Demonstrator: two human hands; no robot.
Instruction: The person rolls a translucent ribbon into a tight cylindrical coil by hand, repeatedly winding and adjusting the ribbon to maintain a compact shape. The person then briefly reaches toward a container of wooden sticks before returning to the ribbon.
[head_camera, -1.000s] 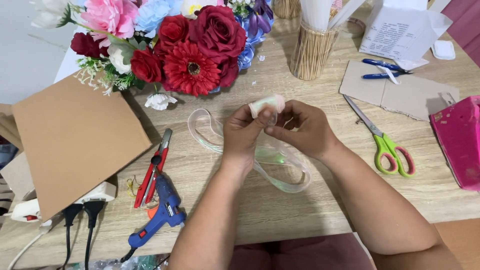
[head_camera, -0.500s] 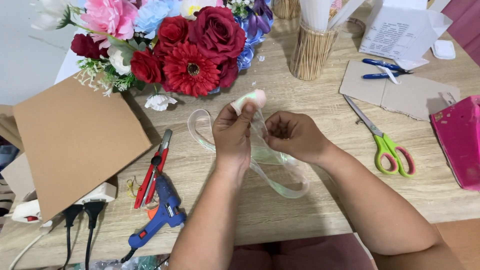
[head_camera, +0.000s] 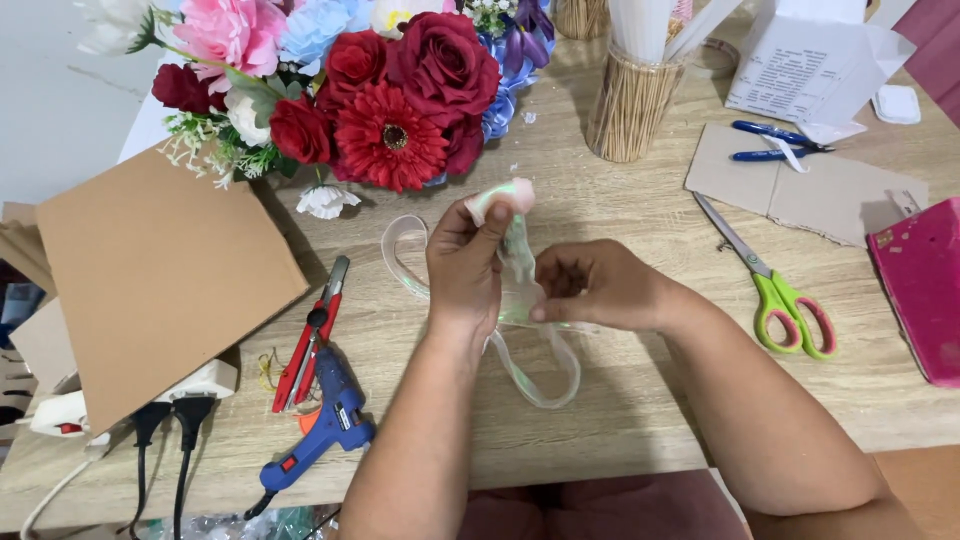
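Over the middle of the wooden table (head_camera: 620, 420) the left hand (head_camera: 465, 275) pinches a small pale rolled bud (head_camera: 505, 197) of translucent ribbon (head_camera: 530, 375), while the right hand (head_camera: 600, 285) grips the ribbon lower down, fingers closed on it; its loose loop trails on the bare wood toward the near edge. Left of the hands lie red pliers (head_camera: 310, 340) and a blue glue gun (head_camera: 325, 425); to the right, green-handled scissors (head_camera: 775, 290), with open wood between. At the far edge a woven cup (head_camera: 625, 110) holds what seem to be white paper sheets, beside a bouquet of artificial flowers (head_camera: 390, 100)
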